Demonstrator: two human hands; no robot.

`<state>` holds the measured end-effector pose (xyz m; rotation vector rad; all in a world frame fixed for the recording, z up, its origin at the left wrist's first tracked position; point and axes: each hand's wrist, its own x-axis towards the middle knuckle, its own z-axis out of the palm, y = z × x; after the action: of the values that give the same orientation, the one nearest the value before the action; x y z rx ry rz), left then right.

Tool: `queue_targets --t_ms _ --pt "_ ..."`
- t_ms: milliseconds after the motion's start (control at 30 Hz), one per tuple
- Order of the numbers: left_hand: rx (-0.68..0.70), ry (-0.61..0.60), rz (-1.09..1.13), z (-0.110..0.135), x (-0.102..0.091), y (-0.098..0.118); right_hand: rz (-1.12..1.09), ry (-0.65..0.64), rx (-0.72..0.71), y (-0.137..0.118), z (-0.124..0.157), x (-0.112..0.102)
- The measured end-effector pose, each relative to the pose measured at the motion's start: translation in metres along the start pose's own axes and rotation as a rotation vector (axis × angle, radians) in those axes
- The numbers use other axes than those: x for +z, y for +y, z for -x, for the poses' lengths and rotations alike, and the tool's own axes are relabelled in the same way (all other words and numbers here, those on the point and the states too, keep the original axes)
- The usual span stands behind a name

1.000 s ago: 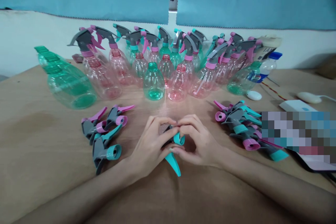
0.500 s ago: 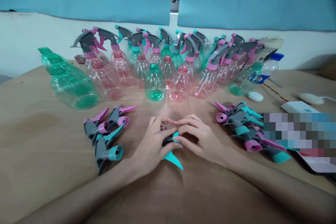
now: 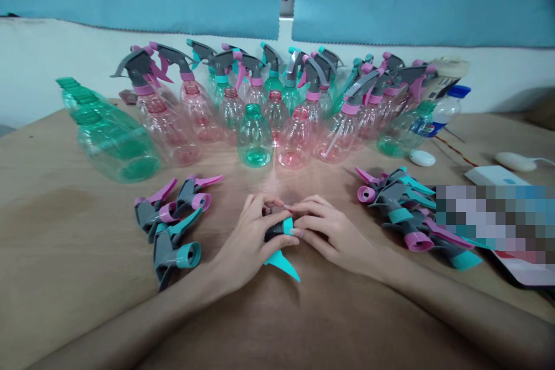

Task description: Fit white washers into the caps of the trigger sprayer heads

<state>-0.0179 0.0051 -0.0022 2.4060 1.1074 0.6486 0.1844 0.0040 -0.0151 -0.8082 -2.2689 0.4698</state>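
Both hands meet at the middle of the brown table (image 3: 65,231) around one grey spray head with a teal collar and teal trigger (image 3: 281,245). My left hand (image 3: 249,240) wraps the grey body, fingers curled. My right hand (image 3: 327,231) pinches the teal collar end with its fingertips. The trigger points down toward me. Just beyond the hands stand an open green bottle (image 3: 254,136) and an open pink bottle (image 3: 295,139).
Three loose spray heads (image 3: 171,219) lie to the left, a pile of several more (image 3: 405,208) to the right. Several pink and green bottles, many capped, crowd the back (image 3: 303,92). Stacked green bottles (image 3: 110,133) lie far left. A white mouse (image 3: 514,161) and box sit far right.
The hands have lowered slightly and turned the spray head; its trigger tip has swung a little and the teal collar is now more covered by the fingers.
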Motion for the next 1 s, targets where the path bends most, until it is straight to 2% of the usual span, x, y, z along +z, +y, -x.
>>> queue_targets --t_ms 167,367,1000 --pt "-0.012 0.033 -0.001 -0.0008 -0.0016 -0.0035 -0.034 0.046 0.021 -0.0025 0.0007 -0.0007" --pt "-0.016 0.048 -0.005 -0.0006 -0.0029 -0.007 -0.067 0.109 0.152 -0.0076 -0.0009 -0.0082" --pt "0.015 0.013 -0.008 -0.0004 -0.002 -0.009 -0.122 0.067 0.097 0.0008 0.0013 -0.0018"
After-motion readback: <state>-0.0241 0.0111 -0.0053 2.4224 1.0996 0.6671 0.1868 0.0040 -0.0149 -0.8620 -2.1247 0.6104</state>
